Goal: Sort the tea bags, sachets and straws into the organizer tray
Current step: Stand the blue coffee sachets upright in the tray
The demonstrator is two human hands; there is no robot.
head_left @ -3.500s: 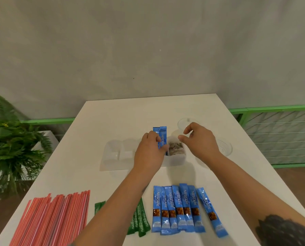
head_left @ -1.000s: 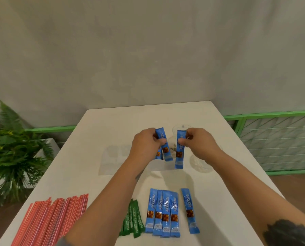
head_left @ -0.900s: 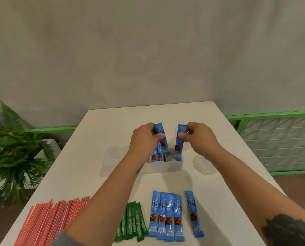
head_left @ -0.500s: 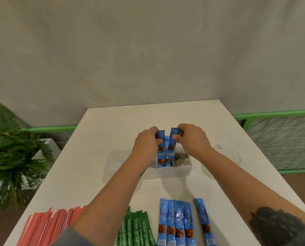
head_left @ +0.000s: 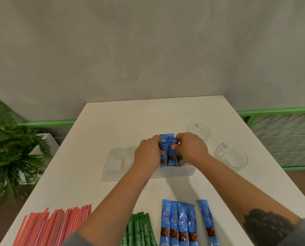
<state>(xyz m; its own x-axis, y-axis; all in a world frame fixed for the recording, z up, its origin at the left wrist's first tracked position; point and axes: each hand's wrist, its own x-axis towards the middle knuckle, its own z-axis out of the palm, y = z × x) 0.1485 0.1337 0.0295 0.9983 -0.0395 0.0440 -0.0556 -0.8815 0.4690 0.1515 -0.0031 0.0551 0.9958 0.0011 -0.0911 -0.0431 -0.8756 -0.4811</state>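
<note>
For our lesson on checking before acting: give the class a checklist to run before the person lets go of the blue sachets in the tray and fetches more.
1. Blue Nescafe sachets upright in the organizer tray: ok.
2. Left hand and right hand both holding them: ok.
3. Sachets stay standing once released: cannot tell.
4. Five blue sachets on the table within reach: ok.
5. Green Stevia sachets and red straws sorted: not ok.

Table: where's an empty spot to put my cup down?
The white table is bare beyond the organizer tray, toward the wall. Also between the tray and the red straws. The near edge is crowded: stevia sachets, Nescafe sachets.
</note>
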